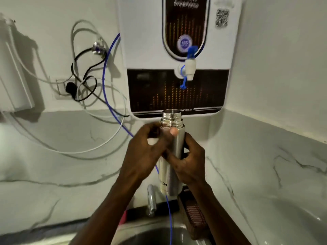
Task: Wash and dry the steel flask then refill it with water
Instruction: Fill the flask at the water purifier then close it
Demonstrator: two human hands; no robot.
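Head view: steel flask (171, 152) upright and uncapped between both hands, below the purifier tap (189, 68) and above the sink (159, 234); right hand (190, 162) wrapped round its middle; left hand (150, 149) curled at the neck, thumb on the shoulder, apparently pinching something pale and dark, blurred, perhaps the cap; risk of a slip, smooth brushed cylinder possibly wet; risk of splashing if mouth sits off the spout; polished threaded rim, glossy veined marble bench (265, 174) right of the hands.
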